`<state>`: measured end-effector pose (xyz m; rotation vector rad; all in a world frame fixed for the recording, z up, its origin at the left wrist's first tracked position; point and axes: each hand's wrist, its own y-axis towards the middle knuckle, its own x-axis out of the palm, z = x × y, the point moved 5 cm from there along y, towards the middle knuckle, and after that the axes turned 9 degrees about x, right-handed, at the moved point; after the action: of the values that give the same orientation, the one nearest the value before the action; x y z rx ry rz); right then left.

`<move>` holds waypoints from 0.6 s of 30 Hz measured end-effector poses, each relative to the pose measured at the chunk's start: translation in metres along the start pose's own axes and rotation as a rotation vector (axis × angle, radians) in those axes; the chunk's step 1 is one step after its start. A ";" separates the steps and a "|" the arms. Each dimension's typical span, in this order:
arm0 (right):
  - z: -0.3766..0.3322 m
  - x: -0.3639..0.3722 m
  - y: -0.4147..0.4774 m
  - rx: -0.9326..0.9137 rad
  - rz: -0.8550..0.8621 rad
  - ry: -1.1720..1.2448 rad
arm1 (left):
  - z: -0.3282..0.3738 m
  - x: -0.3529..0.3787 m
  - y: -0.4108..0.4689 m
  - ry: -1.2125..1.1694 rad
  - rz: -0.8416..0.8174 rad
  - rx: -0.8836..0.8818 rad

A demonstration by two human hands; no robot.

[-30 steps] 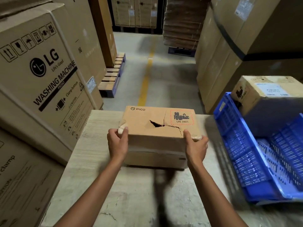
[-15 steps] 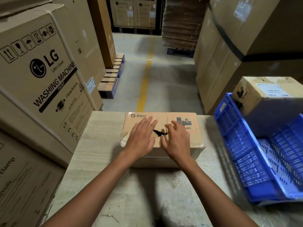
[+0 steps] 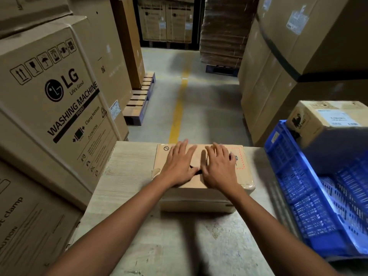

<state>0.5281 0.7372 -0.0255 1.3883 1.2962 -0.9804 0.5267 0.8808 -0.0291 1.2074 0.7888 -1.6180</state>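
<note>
A small brown cardboard box [image 3: 161,160] sits flat on a pale wood-grain tabletop [image 3: 127,176]. It is near the far edge, at twelve o'clock from the person. Both bare hands lie palm down on its lid, side by side, with the thumbs almost meeting over a dark jagged tear [image 3: 194,167] in the cardboard.

The left hand [image 3: 180,166] covers the lid's left half. Its fingers are straight and slightly spread, pointing toward twelve o'clock, and they grip nothing. The right hand [image 3: 218,168] covers the right half in the same way, with its fingers flat and fanned. Its fingertips reach a red dashed label [image 3: 240,159] at the box's two o'clock corner. A flap of tape sticks out at the box's nine o'clock side.

At three o'clock from the box, a blue perforated plastic crate [image 3: 298,186] is tipped at a slant on the table edge. A second brown cardboard box with a white shipping label [image 3: 328,120] sits in its far end.

At nine to ten o'clock a large brown carton printed "LG washing machine" [image 3: 55,96] stands just beside the table. Beyond the table, at twelve o'clock, a yellow painted line [image 3: 179,108] runs down the grey floor. A wooden pallet [image 3: 139,100] lies at eleven o'clock.
</note>
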 end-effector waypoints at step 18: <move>0.011 0.012 -0.001 -0.179 -0.333 -0.163 | -0.008 0.008 -0.018 0.179 -0.148 -0.101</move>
<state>0.5296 0.7296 -0.0397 0.9539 1.4791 -1.1428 0.5126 0.8922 -0.0395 1.2577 1.0827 -1.5829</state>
